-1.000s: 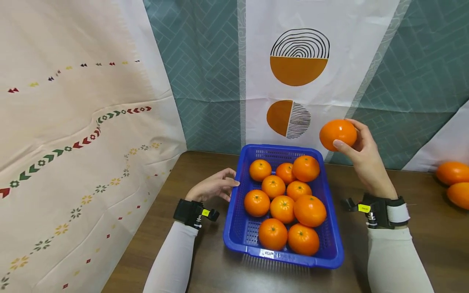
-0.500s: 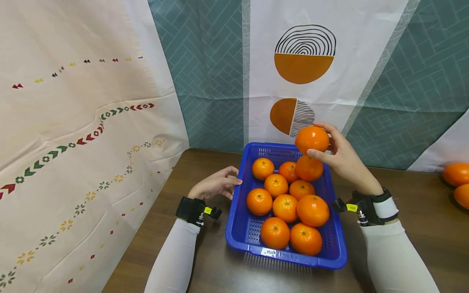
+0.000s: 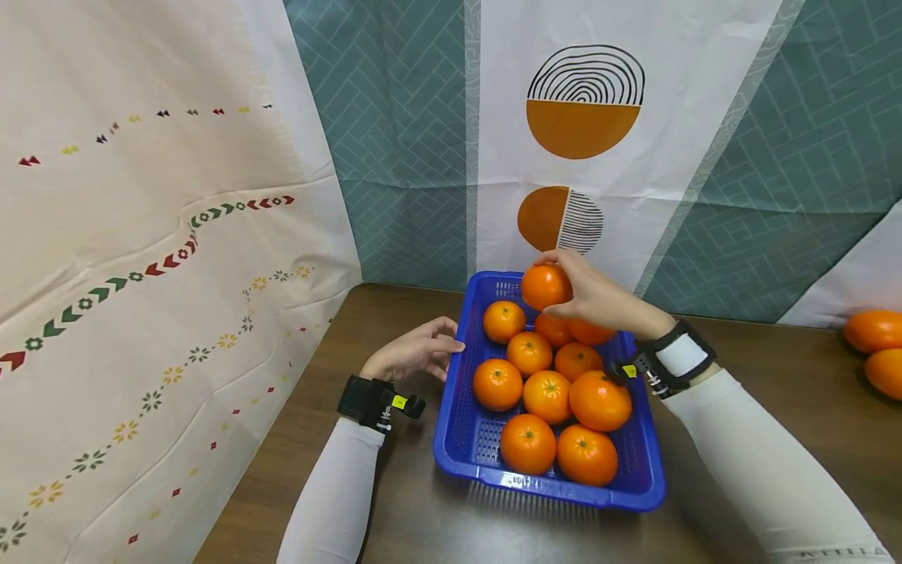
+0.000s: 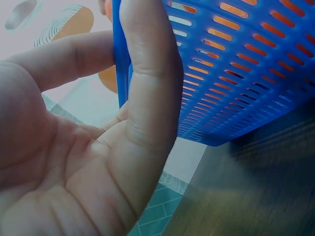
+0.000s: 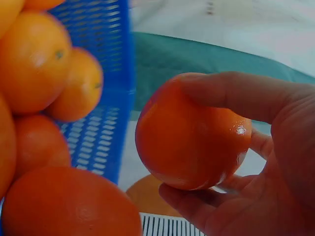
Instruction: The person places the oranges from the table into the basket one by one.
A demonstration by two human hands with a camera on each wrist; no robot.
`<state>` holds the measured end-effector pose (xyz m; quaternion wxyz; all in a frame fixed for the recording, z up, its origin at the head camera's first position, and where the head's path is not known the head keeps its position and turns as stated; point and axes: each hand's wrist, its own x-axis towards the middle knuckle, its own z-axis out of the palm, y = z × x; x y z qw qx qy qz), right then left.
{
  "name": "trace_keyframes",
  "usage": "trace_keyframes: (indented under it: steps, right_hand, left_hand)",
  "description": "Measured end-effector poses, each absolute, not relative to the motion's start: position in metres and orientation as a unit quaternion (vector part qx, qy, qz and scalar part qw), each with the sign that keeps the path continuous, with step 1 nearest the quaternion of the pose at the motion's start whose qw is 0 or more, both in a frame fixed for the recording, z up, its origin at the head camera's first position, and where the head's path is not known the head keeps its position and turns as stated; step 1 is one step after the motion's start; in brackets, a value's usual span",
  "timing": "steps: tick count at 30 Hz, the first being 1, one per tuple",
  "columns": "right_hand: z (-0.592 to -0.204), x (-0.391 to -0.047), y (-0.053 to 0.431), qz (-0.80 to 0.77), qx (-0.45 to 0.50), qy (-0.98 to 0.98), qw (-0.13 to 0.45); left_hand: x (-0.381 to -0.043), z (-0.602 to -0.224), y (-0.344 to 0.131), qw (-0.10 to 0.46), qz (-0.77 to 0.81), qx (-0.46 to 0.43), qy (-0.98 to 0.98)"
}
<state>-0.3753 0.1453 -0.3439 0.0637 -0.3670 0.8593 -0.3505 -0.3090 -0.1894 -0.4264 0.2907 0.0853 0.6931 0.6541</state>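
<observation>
A blue plastic basket (image 3: 465, 462) holds several oranges, and one of the smaller ones (image 3: 498, 385) lies near its left wall. My left hand (image 3: 416, 352) pinches the basket's left rim; in the left wrist view the thumb and fingers bend round the slotted wall (image 4: 216, 83). With my right hand (image 3: 595, 298) I grip a large orange (image 3: 546, 287) over the far end of the basket. Thumb and fingers wrap that orange (image 5: 192, 142) in the right wrist view. The right hand partly hides another large orange (image 3: 590, 332) beneath it.
The basket stands on a dark wooden table (image 3: 395, 501). Two more orange fruits (image 3: 874, 330) lie at the far right. A patterned cloth (image 3: 409, 157) hangs behind the table, and a cream cloth (image 3: 141, 313) hangs along the left.
My right hand has carried the orange leftward and lower, from right of the basket to over its far end. The left hand stays on the rim.
</observation>
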Motion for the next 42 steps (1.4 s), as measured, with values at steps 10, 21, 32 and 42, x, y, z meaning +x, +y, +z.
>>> trace_keyframes:
  steps: [10,21,32,42]
  right_hand:
    - [-0.357,-0.391,0.130,-0.247,-0.389,0.882,0.096]
    - [-0.367,-0.396,0.130,-0.223,-0.402,0.882,0.103]
    - [-0.365,-0.396,0.138,-0.238,-0.395,0.876,0.142]
    - [-0.339,-0.402,0.161,-0.370,-0.347,0.860,0.062]
  left_hand:
    - [-0.310,-0.426,-0.190,0.293,0.654,0.081,0.692]
    - [-0.310,-0.425,-0.187,0.293,0.652,0.081,0.694]
    - [-0.310,-0.424,-0.186,0.298,0.655,0.085,0.689]
    - [-0.307,-0.425,-0.190,0.297,0.660,0.083,0.685]
